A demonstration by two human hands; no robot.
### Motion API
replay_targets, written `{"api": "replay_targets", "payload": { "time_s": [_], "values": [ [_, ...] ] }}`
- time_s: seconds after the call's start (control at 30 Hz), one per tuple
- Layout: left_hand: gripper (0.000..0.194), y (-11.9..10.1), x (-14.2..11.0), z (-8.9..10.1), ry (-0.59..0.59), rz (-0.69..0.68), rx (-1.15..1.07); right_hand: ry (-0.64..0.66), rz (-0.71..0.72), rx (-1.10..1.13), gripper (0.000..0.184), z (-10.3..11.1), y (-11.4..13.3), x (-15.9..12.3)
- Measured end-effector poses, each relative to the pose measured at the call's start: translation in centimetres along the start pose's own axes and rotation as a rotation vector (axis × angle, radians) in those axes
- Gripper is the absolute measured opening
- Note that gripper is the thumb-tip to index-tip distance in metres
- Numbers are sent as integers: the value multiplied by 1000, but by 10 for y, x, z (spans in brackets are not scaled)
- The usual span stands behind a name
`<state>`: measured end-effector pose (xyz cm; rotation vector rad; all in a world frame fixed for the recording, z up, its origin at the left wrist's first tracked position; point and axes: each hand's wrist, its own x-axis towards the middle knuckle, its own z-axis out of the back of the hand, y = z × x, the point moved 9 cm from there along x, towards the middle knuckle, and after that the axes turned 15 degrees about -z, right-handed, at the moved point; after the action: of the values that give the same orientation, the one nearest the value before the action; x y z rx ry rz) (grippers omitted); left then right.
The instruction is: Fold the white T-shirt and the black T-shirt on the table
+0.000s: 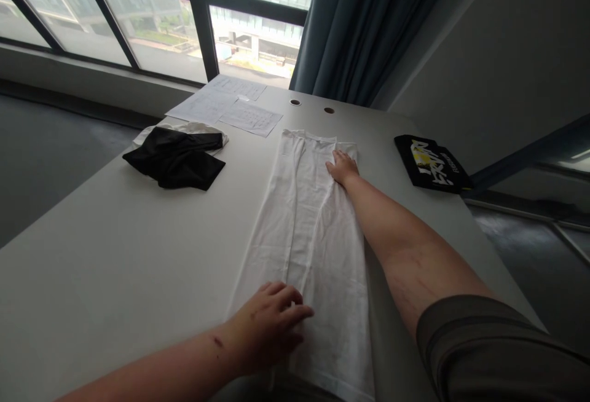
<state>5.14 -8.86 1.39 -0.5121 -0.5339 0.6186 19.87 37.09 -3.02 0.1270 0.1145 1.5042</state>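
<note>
White garment [306,217] beneath both hands, its far end under the right [343,168].

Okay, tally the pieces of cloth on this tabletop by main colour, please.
White: 2, the long piece laid out lengthwise and the crumpled piece partly under black cloth
Black: 2, the plain piece and the folded piece with yellow and white print
Total: 4
</note>
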Motion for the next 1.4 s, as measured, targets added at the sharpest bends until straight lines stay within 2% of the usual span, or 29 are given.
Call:
{"api": "replay_targets", "payload": {
  "time_s": [0.07, 0.13, 0.23, 0.37, 0.5, 0.67, 0.73, 0.83, 0.93, 1.07, 1.13, 1.23, 1.4],
  "values": [
    [42, 3, 0, -3, 46, 26, 79, -50, 58, 12, 64, 7, 6, -6],
    [40, 2, 0, -9, 105, 9, 113, -104, 173, 36, 56, 17, 17, -21],
    [42, 0, -2, -15, 127, 14, 186, -194, 349, 98, 45, 34, 34, -63],
    [43, -3, -6, -18, 85, 43, 279, -324, 423, 238, 34, 54, 30, -147],
    [38, -3, -5, -11, 19, 20, 218, -346, 587, 378, 25, 70, 14, -249],
    [30, 19, -5, 18, -52, 98, 273, -215, 839, 389, 21, 81, 4, -360],
    [36, 31, -9, 29, -78, 160, 360, -145, 902, 351, 17, 77, 3, -397],
    [48, 43, -15, 31, -87, 194, 453, -60, 937, 295, 30, 67, 0, -444],
    [53, 49, -18, 24, -61, 198, 464, 6, 928, 253, 41, 57, -7, -475],
    [50, 44, -16, 25, -63, 210, 449, 49, 882, 231, 39, 54, -19, -492],
    [41, 31, -12, 28, -51, 186, 436, 53, 872, 232, 32, 59, -25, -498],
    [29, 5, -7, 21, 56, 101, 361, 13, 824, 254, 17, 69, -36, -505],
    [45, -31, -9, -3, 231, -61, 181, 2, 773, 296, 5, 73, -57, -519]
  ]
}}
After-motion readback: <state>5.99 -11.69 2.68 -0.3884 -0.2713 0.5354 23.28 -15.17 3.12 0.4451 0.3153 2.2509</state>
